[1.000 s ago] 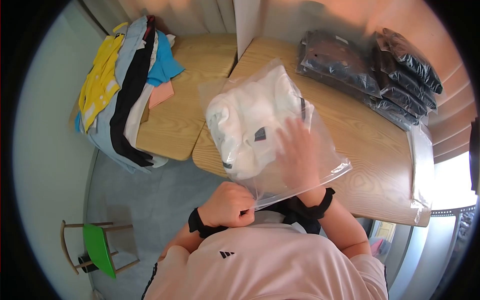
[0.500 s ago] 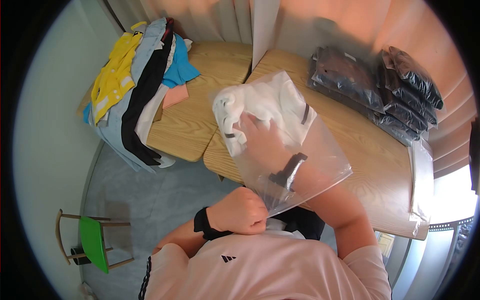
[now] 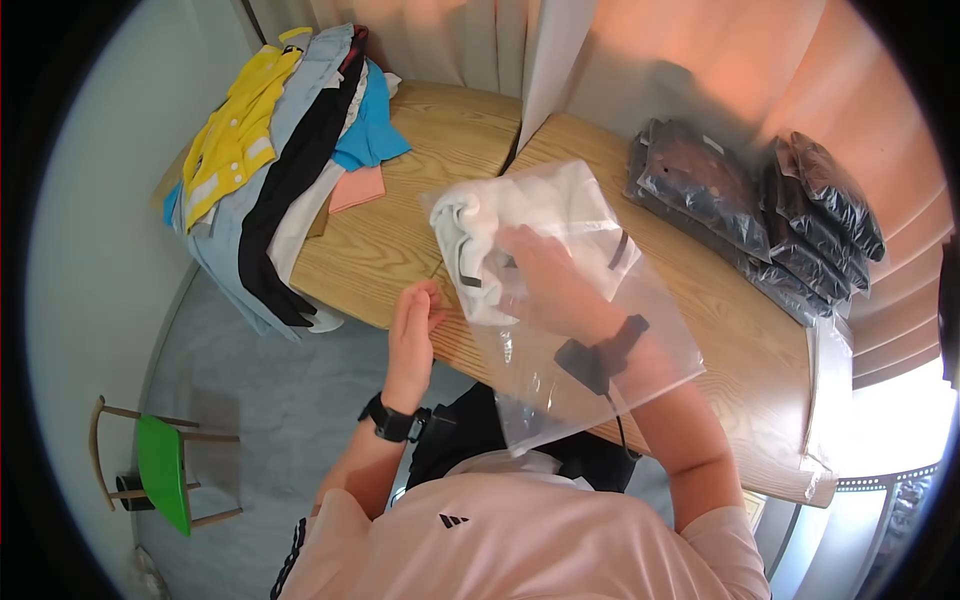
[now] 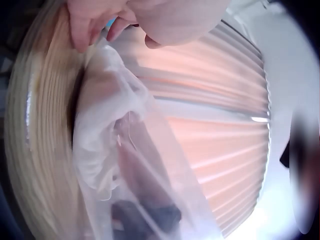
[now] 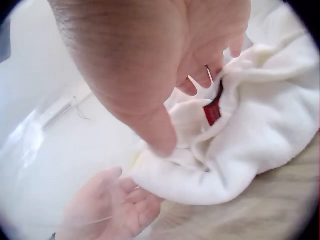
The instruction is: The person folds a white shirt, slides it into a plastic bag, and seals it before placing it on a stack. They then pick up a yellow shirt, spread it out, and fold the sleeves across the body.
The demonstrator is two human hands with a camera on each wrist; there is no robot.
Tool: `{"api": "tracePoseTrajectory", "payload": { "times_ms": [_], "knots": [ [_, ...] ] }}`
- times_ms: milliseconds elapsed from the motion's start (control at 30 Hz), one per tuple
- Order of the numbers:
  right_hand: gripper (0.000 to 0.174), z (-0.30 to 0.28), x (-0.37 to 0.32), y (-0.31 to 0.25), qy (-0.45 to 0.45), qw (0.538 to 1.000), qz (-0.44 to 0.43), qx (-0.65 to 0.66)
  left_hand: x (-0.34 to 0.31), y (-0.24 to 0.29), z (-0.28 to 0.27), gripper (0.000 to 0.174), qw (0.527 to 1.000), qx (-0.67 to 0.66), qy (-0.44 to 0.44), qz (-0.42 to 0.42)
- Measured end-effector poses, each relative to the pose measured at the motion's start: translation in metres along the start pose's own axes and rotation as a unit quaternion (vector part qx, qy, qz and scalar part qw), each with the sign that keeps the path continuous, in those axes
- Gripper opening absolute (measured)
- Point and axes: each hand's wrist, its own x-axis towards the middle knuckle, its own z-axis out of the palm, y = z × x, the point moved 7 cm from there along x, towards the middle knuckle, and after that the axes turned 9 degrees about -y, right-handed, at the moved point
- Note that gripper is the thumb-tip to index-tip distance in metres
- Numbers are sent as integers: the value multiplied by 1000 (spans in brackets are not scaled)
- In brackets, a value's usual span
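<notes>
A folded white fleece-like garment (image 3: 463,232) lies inside a clear plastic bag (image 3: 545,405) on the wooden table. Through the film my right hand (image 3: 548,268) shows inside the bag, resting on the garment. The right wrist view has its thumb and relaxed fingers at the garment's collar, beside a red label (image 5: 212,113). My left hand (image 3: 412,335) is outside the bag, off its left side above the table edge, with loosely bent fingers and nothing held. In the left wrist view those fingers hang close by the bagged garment's end (image 4: 95,132).
Dark garments in clear bags (image 3: 705,190) are stacked at the back right. A pile of loose clothes, with a yellow shirt (image 3: 235,125) on top, hangs over the left table's edge. A green chair (image 3: 163,470) stands on the floor at left.
My right hand has gone from on top of the bag to inside it, onto the garment. My left hand has released the bag's mouth and moved forward to its left side.
</notes>
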Motion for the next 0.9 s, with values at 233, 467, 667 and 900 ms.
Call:
{"api": "tracePoseTrajectory", "payload": {
  "times_ms": [233, 467, 667, 900],
  "knots": [
    [69, 9, 3, -1, -235, 964, 117, 33, 35, -18, 7, 62, 956, -241, -81, -145],
    [40, 18, 8, 14, -232, 971, -30, 52, 71, -15, 18, 60, 916, -266, -237, -185],
    [39, 35, 39, 30, -53, 944, 104, 308, 72, -29, 33, 56, 917, -263, -221, -201],
    [43, 52, 55, 10, -298, 923, 118, 215, 70, -22, 33, 65, 890, -363, -237, -145]
  ]
}}
